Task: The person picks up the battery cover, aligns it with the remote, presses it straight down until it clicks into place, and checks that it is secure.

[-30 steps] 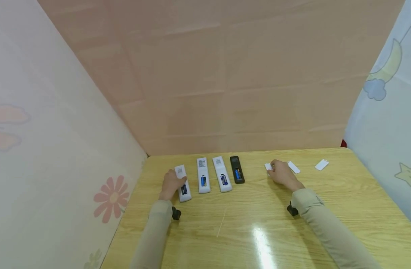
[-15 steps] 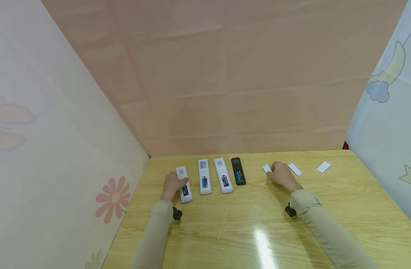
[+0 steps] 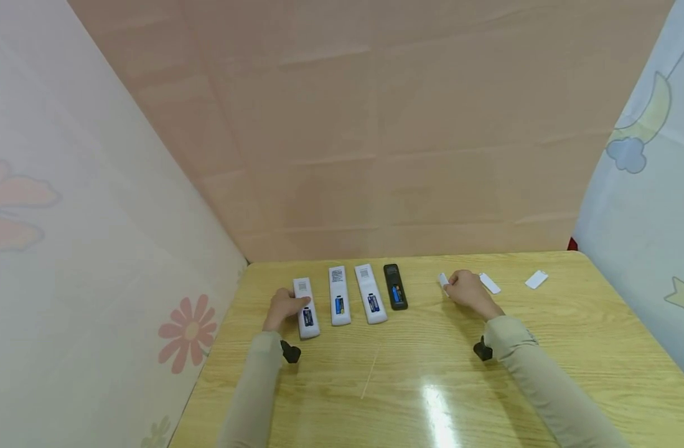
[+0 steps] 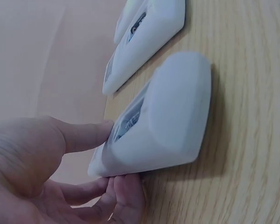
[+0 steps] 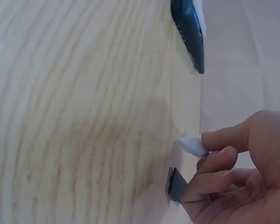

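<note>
On the left, my left hand [image 3: 284, 307] grips a white remote control [image 3: 310, 330] lying back up, its battery compartment uncovered. In the left wrist view the thumb presses on top near the batteries [image 4: 131, 122], and the other fingers lie along the lower side. My right hand [image 3: 467, 289] pinches a small white battery cover [image 5: 192, 144] between thumb and fingers, tilted on edge near the table. Just below those fingers, a dark battery cover [image 5: 178, 185] shows in the right wrist view; the hand hides it from the head view.
Two more white remotes [image 3: 339, 286] [image 3: 370, 286] and a black remote [image 3: 394, 277] lie in a row, batteries showing. Two white covers [image 3: 490, 284] [image 3: 536, 279] lie right of my right hand. A wooden table [image 3: 409, 361] meets a pinkish backdrop [image 3: 375, 155] and side walls.
The white cover in my right hand has tilted from nearly flat to edge-on. My left hand stays on the same remote, its fingers shifted slightly.
</note>
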The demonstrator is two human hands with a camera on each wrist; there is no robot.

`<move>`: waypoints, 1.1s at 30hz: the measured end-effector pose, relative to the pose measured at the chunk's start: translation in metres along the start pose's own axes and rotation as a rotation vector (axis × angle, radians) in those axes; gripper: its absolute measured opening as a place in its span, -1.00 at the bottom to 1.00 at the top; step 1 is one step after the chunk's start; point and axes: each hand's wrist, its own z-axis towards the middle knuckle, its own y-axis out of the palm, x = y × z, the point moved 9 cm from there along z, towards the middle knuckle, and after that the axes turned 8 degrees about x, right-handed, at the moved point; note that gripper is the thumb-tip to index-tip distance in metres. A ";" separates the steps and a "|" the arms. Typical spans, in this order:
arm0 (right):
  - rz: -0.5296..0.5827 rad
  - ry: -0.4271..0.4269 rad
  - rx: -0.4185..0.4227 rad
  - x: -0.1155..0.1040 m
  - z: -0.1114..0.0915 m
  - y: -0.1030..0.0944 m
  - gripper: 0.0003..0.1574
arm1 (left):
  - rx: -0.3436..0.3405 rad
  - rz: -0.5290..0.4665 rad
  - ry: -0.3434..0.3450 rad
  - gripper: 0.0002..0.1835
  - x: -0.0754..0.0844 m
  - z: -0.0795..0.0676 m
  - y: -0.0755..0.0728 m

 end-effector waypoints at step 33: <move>0.242 0.022 0.032 -0.022 -0.009 -0.013 -0.70 | -0.014 -0.180 -0.038 -0.45 -0.004 -0.005 -0.003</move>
